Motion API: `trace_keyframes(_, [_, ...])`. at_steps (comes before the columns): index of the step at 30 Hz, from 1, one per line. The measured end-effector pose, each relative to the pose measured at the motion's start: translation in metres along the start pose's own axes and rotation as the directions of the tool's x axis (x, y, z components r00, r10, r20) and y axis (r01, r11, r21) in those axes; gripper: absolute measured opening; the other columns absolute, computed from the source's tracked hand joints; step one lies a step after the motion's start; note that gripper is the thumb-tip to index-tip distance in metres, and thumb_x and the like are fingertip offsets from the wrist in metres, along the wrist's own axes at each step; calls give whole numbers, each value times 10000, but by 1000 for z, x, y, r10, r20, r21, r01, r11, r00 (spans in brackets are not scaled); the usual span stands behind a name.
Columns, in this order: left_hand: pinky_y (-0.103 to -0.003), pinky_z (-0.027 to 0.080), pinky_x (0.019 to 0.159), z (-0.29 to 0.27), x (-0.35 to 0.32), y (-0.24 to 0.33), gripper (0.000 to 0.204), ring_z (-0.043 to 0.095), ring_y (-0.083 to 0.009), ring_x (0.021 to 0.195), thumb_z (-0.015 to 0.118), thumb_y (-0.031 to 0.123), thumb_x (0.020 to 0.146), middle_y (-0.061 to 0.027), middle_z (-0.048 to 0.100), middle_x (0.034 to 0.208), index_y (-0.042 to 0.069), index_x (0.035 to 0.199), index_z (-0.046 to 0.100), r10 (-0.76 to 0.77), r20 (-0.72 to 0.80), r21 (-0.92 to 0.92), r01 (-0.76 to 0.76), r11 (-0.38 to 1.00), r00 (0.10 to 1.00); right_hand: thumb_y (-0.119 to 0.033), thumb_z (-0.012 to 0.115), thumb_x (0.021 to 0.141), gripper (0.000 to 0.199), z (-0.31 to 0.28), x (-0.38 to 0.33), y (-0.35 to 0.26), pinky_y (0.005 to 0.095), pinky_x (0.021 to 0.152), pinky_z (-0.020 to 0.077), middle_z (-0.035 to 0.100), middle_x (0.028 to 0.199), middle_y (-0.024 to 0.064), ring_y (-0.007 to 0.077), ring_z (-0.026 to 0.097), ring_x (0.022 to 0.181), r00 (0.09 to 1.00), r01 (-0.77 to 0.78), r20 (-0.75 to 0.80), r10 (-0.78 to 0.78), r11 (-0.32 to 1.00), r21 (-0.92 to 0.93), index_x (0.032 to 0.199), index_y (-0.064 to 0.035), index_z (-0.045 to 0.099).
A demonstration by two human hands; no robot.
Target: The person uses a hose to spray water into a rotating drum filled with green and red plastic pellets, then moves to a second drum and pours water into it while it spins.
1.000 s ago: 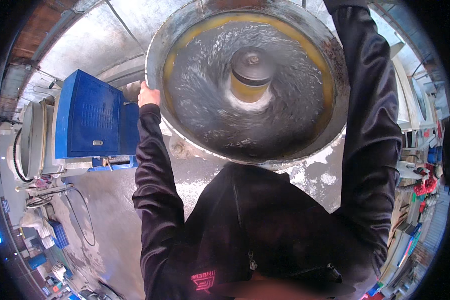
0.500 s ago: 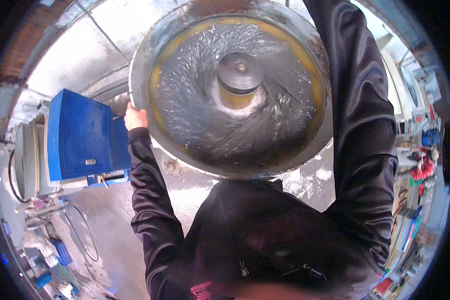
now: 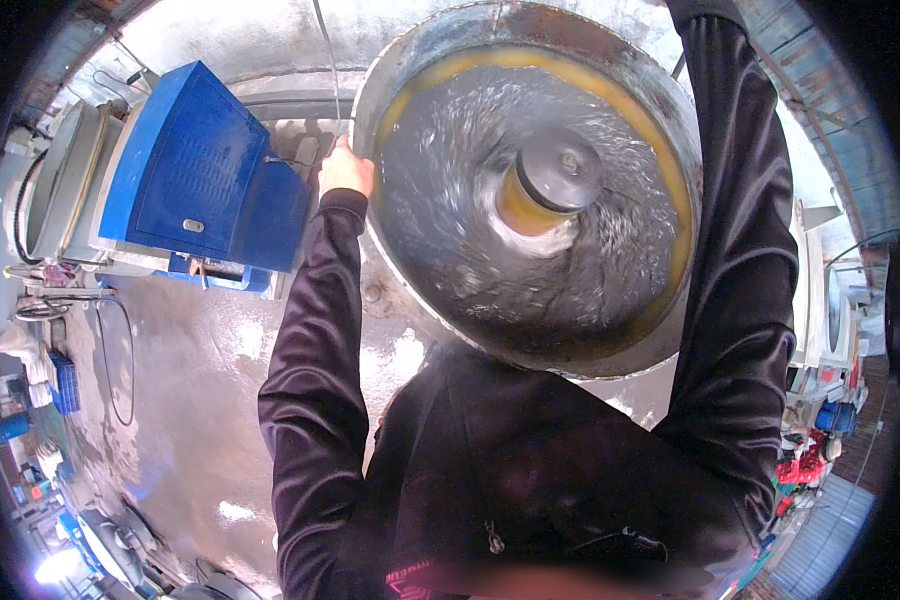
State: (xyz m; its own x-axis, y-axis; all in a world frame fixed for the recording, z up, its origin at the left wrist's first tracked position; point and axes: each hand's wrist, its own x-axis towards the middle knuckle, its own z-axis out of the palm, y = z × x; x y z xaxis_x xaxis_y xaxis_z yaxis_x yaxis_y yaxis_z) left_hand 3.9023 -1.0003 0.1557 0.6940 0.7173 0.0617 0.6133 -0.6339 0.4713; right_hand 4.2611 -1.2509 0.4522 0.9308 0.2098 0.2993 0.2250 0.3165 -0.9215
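A large round metal tub [image 3: 660, 75] with a yellowish inner band stands in front of me. Dark, glinting material [image 3: 440, 190] swirls inside it, blurred by motion; I cannot make out its pieces. From the middle rises a short yellowish column with a dark round cap [image 3: 562, 165]. My left hand [image 3: 347, 172] is at the tub's left rim, fingers curled and closed against it, the fingertips partly hidden. My right arm [image 3: 735, 200] reaches up past the tub's right side, and its hand lies beyond the top edge of the view.
Left of the tub stands a blue metal cabinet [image 3: 185, 165] with a pale round machine [image 3: 55, 190] behind it. A dark hose [image 3: 130, 370] loops over the wet floor [image 3: 190, 400]. Red and blue items crowd the far right. A thin line [image 3: 330, 60] runs down the back wall.
My view has shifted, so the tub and cabinet now appear farther right and the cabinet higher. My left hand stays at the rim. The material in the tub keeps swirling.
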Motion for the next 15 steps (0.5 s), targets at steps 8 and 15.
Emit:
trace_keyframes(8, [-437, 464, 866, -4, -3, 5, 499, 596, -384, 966, 564, 142, 734, -252, 622, 992, 61, 1223, 503, -35, 21, -13, 35, 999, 999, -275, 628, 799, 434, -12, 25, -10, 477, 898, 371, 428, 1080, 112, 262, 416, 985, 997, -43, -59, 55, 982, 186, 1168, -119, 460])
trace_keyframes(15, [-446, 475, 830, -1, -1, 1, 481, 609, -386, 925, 561, 150, 730, -253, 627, 963, 49, 1198, 514, 14, -21, 23, -14, 1000, 1000, -153, 534, 798, 162, -22, 26, -6, 490, 886, 392, 381, 769, 23, 195, 410, 737, 994, -108, 58, 95, 956, 274, 945, -121, 475])
